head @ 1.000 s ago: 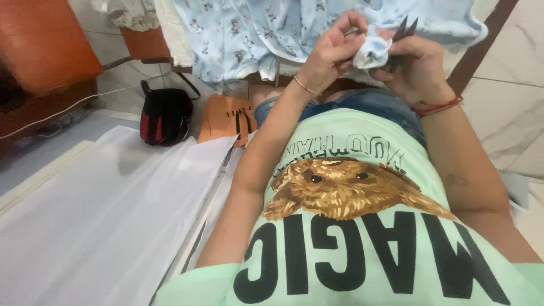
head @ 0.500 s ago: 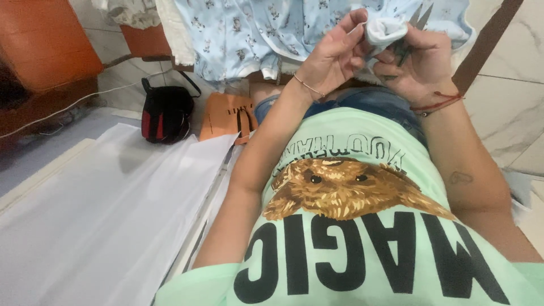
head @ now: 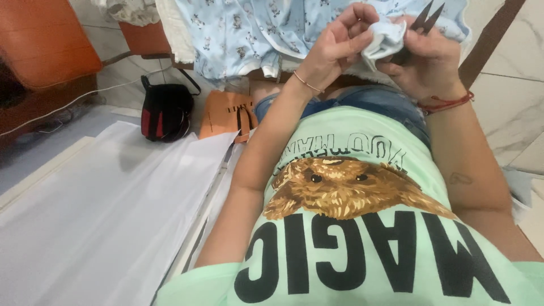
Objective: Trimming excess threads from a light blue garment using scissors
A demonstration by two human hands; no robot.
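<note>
My left hand (head: 335, 46) pinches a bunched fold of pale blue fabric (head: 386, 37) between thumb and fingers. My right hand (head: 424, 63) grips small dark thread snips (head: 424, 20), their two pointed blades sticking up and apart just right of the fold. The fold belongs to a light blue printed baby garment (head: 249, 28) spread over my lap, past my green printed shirt (head: 362, 226). A thin bracelet circles my left wrist and a red cord my right.
White cloth (head: 102, 215) covers a surface at the left. A black and red bag (head: 165, 110) and a brown leather pouch (head: 226, 116) lie on the floor beyond it. An orange seat (head: 45, 39) stands at the top left. Marble tiles (head: 510, 85) run along the right.
Both hands stay together on the fabric fold. The snips have turned so that their points stand up above my right hand, and the fold has been shifted slightly between my fingers.
</note>
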